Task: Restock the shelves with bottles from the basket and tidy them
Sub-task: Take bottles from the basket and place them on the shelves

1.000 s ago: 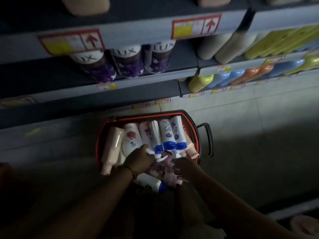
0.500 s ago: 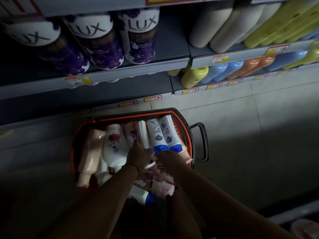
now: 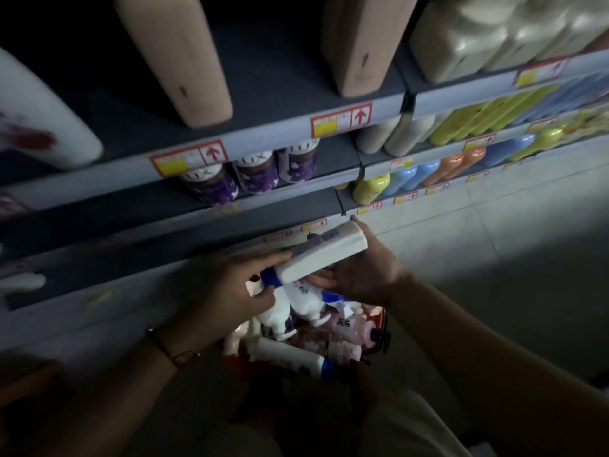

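Dim shelves (image 3: 263,150); both hands round bottle (image 3: 316,255).

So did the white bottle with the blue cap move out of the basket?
Yes. The white bottle with the blue cap went up out of the basket, toward the bottom shelf edge, held by both hands.

The held bottle (image 3: 324,255) is white with a blue collar and a pale purple label. The basket (image 3: 382,319) rim is red-orange; a bottle in it (image 3: 351,328) is pink with dark lettering. On the grey shelves (image 3: 263,143) stand beige bottles (image 3: 178,61), purple-and-white flowered bottles (image 3: 257,171), a yellow-green bottle (image 3: 370,189), light blue ones (image 3: 415,174) and orange ones (image 3: 454,163). The price tags (image 3: 189,158) are red-bordered, yellow and white, with red arrows.
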{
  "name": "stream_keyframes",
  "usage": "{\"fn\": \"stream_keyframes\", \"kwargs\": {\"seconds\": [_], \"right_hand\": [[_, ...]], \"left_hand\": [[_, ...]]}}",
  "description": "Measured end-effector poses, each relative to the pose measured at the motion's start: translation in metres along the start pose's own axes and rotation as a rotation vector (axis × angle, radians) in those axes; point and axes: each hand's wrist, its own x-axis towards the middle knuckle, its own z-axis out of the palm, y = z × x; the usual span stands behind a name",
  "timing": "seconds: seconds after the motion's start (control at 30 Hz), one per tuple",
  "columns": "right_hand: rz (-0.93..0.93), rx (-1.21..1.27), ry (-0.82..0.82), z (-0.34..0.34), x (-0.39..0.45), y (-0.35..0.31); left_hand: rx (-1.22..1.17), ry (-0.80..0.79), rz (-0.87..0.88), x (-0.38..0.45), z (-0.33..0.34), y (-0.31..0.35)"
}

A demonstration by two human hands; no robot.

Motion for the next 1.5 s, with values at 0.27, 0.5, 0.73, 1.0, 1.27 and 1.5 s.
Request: {"fn": "stream_keyframes", "kwargs": {"seconds": [0.27, 0.5, 0.73, 1.0, 1.27, 1.5], "right_hand": [[-0.208, -0.246, -0.372, 0.149, -0.122, 0.011], [-0.766, -0.64, -0.208, 0.263, -0.183, 0.064], [-1.1, -1.027, -0.222, 0.331, -0.225, 0.071], [-1.216, -0.923, -0.375, 0.419, -0.288, 0.043], [-1.187, -1.115, -0.445, 0.507, -0.315, 0.058], [-1.31, -1.336, -0.467, 0.584, -0.288, 0.107]], "left_hand": [[0.274, 0.315, 0.403, -0.052, -0.11, 0.109], [-0.238, 0.33, 0.283, -0.116, -0.146, 0.191], [-0.566, 0.214, 0.309, -0.165, -0.168, 0.255], [-0.551, 0.508, 0.494, -0.208, -0.222, 0.321], [-0.516, 0.749, 0.602, -0.242, -0.256, 0.347], [-0.5, 0.894, 0.715, -0.269, -0.317, 0.316]]}}
